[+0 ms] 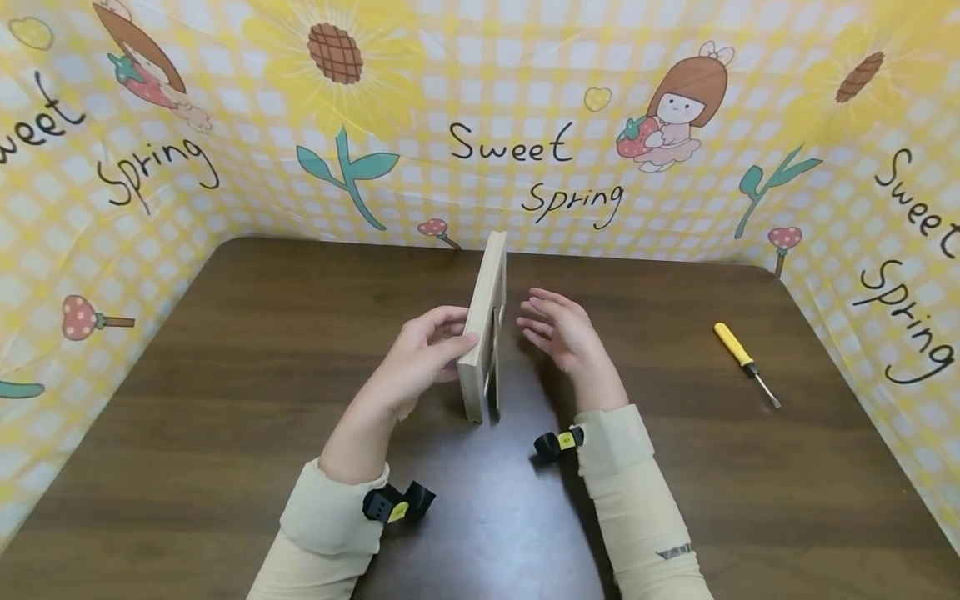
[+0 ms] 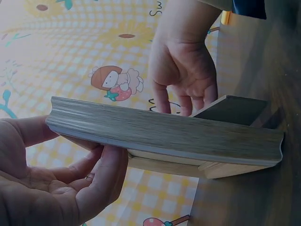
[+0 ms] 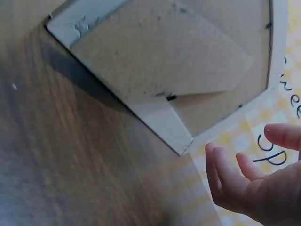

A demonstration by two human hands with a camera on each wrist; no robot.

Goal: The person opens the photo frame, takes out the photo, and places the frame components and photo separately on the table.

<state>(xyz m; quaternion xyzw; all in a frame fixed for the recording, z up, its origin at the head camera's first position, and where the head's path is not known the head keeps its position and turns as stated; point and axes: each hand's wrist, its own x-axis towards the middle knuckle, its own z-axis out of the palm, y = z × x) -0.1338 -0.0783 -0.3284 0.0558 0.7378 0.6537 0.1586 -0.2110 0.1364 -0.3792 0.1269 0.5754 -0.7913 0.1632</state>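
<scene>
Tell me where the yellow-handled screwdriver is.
In the head view, the yellow-handled screwdriver lies on the dark brown table near its right edge, right of the bare right hand.

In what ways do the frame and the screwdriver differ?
The frame is held roughly upright by the left hand; the screwdriver lies flat on the table, with no hand touching it. The frame is pale and broad; the screwdriver is slim, with a yellow handle. The right hand holds neither.

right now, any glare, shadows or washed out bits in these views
Head: pale glare on the dark brown wood-grain table, low centre; left wrist: yellow-and-white checked cloth looks washed out, upper left; right wrist: pale rectangular wooden frame throws a dark shadow on the table.
</scene>
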